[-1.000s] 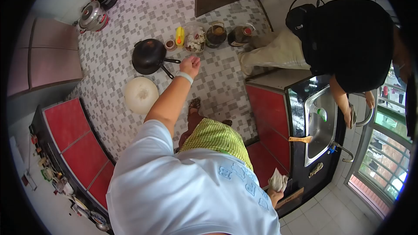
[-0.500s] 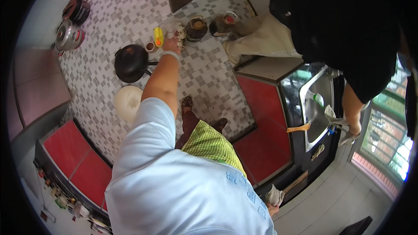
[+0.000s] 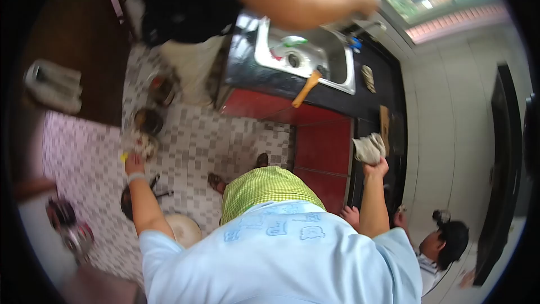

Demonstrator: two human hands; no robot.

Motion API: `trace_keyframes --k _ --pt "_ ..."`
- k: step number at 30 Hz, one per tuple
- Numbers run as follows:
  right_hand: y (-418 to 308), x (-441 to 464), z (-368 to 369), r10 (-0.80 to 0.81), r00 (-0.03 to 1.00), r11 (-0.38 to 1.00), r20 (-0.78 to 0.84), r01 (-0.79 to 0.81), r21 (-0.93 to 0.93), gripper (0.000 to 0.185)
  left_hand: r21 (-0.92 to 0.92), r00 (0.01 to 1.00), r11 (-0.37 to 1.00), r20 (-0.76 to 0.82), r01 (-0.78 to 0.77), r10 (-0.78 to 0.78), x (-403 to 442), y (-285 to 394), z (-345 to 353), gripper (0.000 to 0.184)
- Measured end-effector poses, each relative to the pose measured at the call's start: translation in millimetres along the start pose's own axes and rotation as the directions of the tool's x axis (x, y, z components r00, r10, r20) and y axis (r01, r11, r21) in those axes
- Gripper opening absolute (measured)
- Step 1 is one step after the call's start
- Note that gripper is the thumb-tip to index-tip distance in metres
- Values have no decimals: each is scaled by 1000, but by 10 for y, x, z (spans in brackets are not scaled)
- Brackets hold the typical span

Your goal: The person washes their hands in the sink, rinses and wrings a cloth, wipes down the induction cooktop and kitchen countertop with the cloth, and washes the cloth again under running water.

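Note:
My right hand (image 3: 376, 169) is closed around a crumpled pale grey cloth (image 3: 369, 148), held up by the black counter edge. On the other side, my left arm reaches out over the tiled floor. My left hand (image 3: 135, 164) is beside a clear bag or container of pale pieces (image 3: 145, 144), with a small yellow item (image 3: 124, 157) at its fingers. Blur and small size hide whether the fingers grip anything. Near this forearm lies a dark wok (image 3: 127, 202), partly covered by the arm. A round pale board or lid (image 3: 184, 231) shows beside my sleeve.
Dark jars (image 3: 148, 120) stand on the floor near a person in black (image 3: 185, 3) at the steel sink (image 3: 337, 59). A wooden-handled tool (image 3: 307, 89) overhangs the counter (image 3: 281, 79). Another person wearing a black cap (image 3: 453, 243) is at right. Pots (image 3: 76, 239) sit at lower left.
The view has swung right, so the floor items now appear further left. My right hand and its cloth have come up into fuller view. The person at the sink has moved an arm.

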State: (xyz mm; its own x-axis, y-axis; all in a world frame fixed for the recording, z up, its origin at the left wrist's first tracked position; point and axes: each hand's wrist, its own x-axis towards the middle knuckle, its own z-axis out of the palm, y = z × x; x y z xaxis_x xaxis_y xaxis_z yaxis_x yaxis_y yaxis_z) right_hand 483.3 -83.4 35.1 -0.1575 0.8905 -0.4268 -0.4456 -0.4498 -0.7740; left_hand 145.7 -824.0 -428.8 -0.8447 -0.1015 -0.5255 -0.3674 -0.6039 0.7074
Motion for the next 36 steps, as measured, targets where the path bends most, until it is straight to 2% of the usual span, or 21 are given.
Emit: trace_keyframes --k 1,3,5,9,15,19,21,23,25,29,32,36 --pt "22 141 8 -7 999 1000 54 7 1 48 166 996 983 54 -81 73 -66 -39 72 11" --pt "58 157 241 36 999 999 24 -37 39 47 -202 993 975 -54 97 -110 -375 14 442 9" --pt "97 456 272 67 995 992 70 -74 101 45 -330 981 933 -70 146 -179 -298 -237 349 8" --pt "207 948 578 166 972 965 168 -196 177 40 -340 947 938 -277 63 -164 -1208 -88 1274 14" --pt "237 1553 1046 315 925 918 212 -353 181 37 -305 918 945 -331 114 -218 -1987 -262 2088 23" --pt "149 1811 1268 400 872 875 283 -455 163 36 -200 967 975 -212 98 -141 -2164 -323 2863 27" --pt "87 1921 1350 414 872 874 260 -461 153 36 -162 977 980 -160 115 -141 -2244 -292 3421 29" --pt "22 1916 1464 411 879 881 242 -451 140 36 6 992 994 62 109 -109 -2338 -214 4042 31" --pt "62 2039 1464 418 859 863 295 -477 168 35 70 988 992 108 107 -115 -2469 -140 4708 33" --pt "61 2041 1560 434 864 844 254 -489 219 35 194 921 976 354 100 -164 -2488 -189 5713 31" --pt "96 2024 1651 416 867 850 274 -478 221 34 277 862 951 439 137 -252 -2523 -232 6392 24" --pt "81 1855 1881 415 895 864 163 -444 238 33 368 762 915 540 168 -357 -2536 -372 7063 22"
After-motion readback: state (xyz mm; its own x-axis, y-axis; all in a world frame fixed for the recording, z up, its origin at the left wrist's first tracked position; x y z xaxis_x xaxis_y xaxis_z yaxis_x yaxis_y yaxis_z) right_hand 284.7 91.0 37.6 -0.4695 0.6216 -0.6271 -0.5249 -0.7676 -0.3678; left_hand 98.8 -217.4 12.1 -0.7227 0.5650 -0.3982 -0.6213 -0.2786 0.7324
